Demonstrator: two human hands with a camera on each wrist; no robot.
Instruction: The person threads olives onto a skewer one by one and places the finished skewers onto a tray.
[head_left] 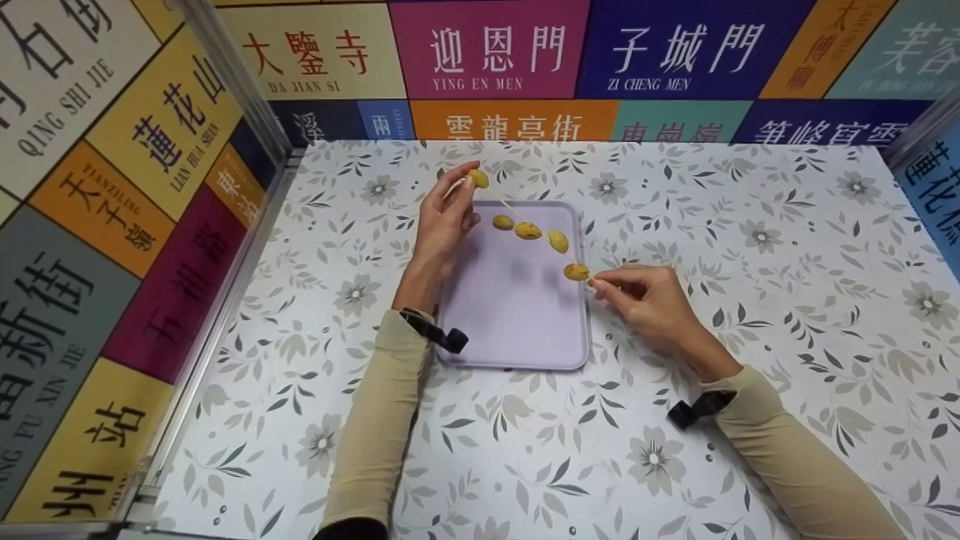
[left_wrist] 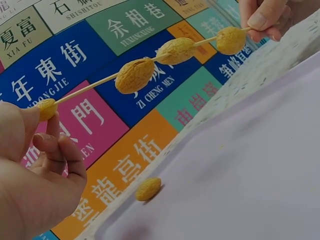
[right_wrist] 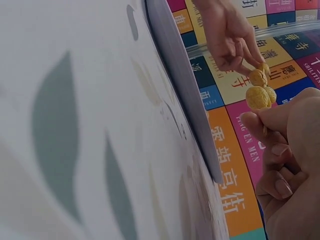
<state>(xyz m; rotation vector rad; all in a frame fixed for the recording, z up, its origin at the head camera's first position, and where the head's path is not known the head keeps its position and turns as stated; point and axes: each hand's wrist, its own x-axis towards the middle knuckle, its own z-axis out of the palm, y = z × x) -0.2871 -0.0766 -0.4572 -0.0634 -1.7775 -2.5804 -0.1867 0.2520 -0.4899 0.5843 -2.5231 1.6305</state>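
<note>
Head view: From where I stand, a thin pale wooden stick [head_left: 499,201] is suspended at mid-frame, over a flat lilac rectangular tray with rounded corners [head_left: 514,322]. Its long axis slants from upper left to lower right. The left hand [head_left: 441,219], near top centre, pinches a wrinkled yellow oval end piece [head_left: 478,178] at the stick's upper end. The right hand [head_left: 654,306], right of centre, pinches the lower end between thumb and forefinger. One loose wrinkled yellow oval piece [head_left: 502,223] appears in the tray's upper part.

Left wrist view: The stick rises from the left edge towards the upper right corner. Three threaded yellow oval pieces [left_wrist: 176,50] are grouped towards the right hand; a bare length separates them from the end piece. Judged status: three pieces threaded, a fourth being fitted, one left on the tray at lower centre. How deep the tip sits in the fourth, I cannot tell.

Right wrist view: The stick is strongly foreshortened at right of frame, pointing away from the right hand towards the left hand at the top. The pieces overlap, preventing a reliable count here.
</note>
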